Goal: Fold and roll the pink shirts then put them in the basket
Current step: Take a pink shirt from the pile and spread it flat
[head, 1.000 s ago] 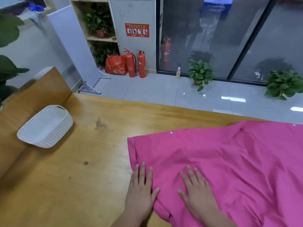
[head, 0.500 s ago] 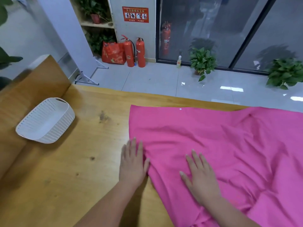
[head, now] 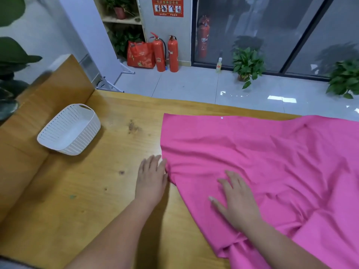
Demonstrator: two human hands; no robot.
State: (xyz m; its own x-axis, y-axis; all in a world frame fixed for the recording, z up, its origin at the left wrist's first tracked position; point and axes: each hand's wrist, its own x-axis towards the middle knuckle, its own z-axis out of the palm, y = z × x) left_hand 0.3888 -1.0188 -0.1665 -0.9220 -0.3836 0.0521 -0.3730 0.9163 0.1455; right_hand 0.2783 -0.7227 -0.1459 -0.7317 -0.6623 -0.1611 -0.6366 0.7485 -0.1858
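A pink shirt (head: 262, 158) lies spread and wrinkled over the right half of the wooden table (head: 81, 200). My left hand (head: 151, 177) lies flat on the wood with straight fingers, its fingertips touching the shirt's left edge. My right hand (head: 237, 199) presses flat on the cloth near the front, fingers spread. A white slatted basket (head: 70, 129) stands empty at the table's far left, well apart from both hands.
A raised wooden side panel (head: 58, 86) borders the table on the left, behind the basket. Beyond the far table edge the tiled floor holds two red fire extinguishers (head: 167, 53), a red bag (head: 139, 55) and potted plants (head: 247, 65).
My left hand slid left off the shirt onto the bare wood at its edge. The right hand stayed flat on the cloth. The view shifted, so the shirt lies further left and up.
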